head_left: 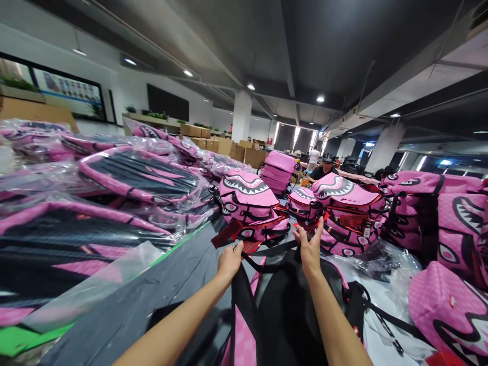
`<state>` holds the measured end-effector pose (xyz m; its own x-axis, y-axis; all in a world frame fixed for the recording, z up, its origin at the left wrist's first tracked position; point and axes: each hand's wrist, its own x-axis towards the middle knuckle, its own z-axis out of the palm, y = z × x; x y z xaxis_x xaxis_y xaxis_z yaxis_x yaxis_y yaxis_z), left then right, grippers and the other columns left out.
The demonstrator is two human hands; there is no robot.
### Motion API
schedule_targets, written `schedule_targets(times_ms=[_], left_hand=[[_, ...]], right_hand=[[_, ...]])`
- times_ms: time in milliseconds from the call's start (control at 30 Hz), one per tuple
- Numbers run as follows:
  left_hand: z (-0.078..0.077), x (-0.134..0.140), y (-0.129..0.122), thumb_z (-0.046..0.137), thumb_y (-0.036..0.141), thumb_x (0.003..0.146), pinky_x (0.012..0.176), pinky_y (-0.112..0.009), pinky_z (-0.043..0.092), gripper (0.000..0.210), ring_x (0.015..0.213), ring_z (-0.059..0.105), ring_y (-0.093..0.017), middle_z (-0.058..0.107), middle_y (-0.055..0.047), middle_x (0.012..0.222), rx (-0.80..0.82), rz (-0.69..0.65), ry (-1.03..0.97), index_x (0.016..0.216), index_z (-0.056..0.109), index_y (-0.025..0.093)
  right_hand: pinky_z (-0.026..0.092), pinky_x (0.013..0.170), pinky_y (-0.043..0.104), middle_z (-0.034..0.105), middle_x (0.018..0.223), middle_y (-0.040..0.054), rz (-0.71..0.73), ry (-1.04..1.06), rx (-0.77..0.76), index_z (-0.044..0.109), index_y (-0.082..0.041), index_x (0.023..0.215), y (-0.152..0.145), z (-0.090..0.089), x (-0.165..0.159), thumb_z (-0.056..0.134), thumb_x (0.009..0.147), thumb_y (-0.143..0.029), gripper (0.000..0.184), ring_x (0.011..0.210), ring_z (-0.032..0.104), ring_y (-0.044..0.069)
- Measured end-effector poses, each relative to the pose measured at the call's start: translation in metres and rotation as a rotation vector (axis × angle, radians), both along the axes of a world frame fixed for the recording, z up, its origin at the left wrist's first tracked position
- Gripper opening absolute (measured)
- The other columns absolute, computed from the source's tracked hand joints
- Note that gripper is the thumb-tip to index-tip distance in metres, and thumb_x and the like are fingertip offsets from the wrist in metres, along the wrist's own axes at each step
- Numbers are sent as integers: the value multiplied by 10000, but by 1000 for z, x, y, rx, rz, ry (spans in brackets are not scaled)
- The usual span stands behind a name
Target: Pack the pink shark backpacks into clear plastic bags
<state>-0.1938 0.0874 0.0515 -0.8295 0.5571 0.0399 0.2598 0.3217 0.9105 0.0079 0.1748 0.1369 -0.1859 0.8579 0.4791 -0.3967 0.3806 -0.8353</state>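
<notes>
A backpack (293, 305) lies in front of me with its black padded back up and pink trim showing. My left hand (230, 262) is closed around a black strap (239, 284) at the backpack's upper left. Over the backpack's upper right, my right hand (310, 249) has its thumb and fingers apart and appears to hold nothing. A thin black webbing strap (272, 251) runs between the two hands. Just beyond them are pink shark-mouth backpacks (247, 190), with red tags or cards (229, 234) against them.
Plastic-wrapped pink and black backpacks (141, 175) are piled at the left. More pink backpacks (465, 218) are stacked at the right, beside crumpled clear plastic (385, 259). Cardboard boxes (247, 155) stand farther back. A person in dark clothing (324, 170) is behind the stacks.
</notes>
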Motion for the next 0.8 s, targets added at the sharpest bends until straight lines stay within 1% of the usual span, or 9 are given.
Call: schedule_targets(times_ms=[133,200,267,333,367,467,567,667,800], left_hand=[[-4,0,0,519,479,986,744,-340,470,463,642,617,-189,592,18,589,-37,-2,-16,614,552,206],[-3,1,-1,512,485,986,734,-333,463,467,624,603,-182,590,21,583,-31,10,-22,614,556,206],[-1,2,-4,524,480,972,719,-325,447,460,606,581,-176,576,25,571,-9,25,-24,601,549,208],[3,4,-6,533,460,944,693,-323,424,449,597,572,-190,559,18,545,30,34,-24,563,525,222],[4,5,-6,527,457,927,677,-325,412,445,594,572,-203,551,11,531,54,33,-26,543,509,232],[11,13,-5,478,501,884,647,-331,384,437,612,582,-239,537,-10,520,140,18,-26,522,484,256],[20,22,-3,495,597,820,667,-331,380,431,671,588,-250,547,-14,554,220,-21,-23,557,513,256],[32,31,-7,551,704,734,676,-325,401,477,714,593,-243,597,-17,628,300,-115,-59,648,584,236],[42,39,-16,668,675,641,682,-304,448,506,742,603,-212,663,-18,753,397,-343,-143,815,685,200]], right_hand=[[349,1201,462,634,1391,83,21,-244,301,696,-275,1225,1,2,15,745,791,-471,479,1352,552,271],[416,1142,478,658,1343,98,-25,-160,160,730,-256,1106,15,9,22,690,775,-529,431,1334,561,292],[532,977,490,712,1186,108,-118,-19,-60,675,-262,1187,32,15,28,510,845,-596,506,1155,671,278],[572,868,442,729,1085,80,-131,42,-83,589,-287,1298,38,10,29,435,892,-578,523,963,722,233],[572,852,412,730,1079,66,-90,-1,-5,569,-294,1317,33,3,27,461,906,-541,492,900,723,211],[551,864,372,743,1036,63,82,-469,465,669,-265,1173,3,-27,10,579,908,-365,298,886,703,209],[511,957,399,744,1064,89,12,-921,828,715,-240,1130,-20,-38,-10,623,867,-191,283,1074,660,260],[471,1042,413,695,1267,97,-69,-1179,864,645,-244,1297,-14,-23,-17,692,837,-176,468,1237,599,274],[513,910,326,741,1172,66,-4,-1531,786,669,-257,1203,-9,-7,0,619,916,-207,295,1135,682,242]])
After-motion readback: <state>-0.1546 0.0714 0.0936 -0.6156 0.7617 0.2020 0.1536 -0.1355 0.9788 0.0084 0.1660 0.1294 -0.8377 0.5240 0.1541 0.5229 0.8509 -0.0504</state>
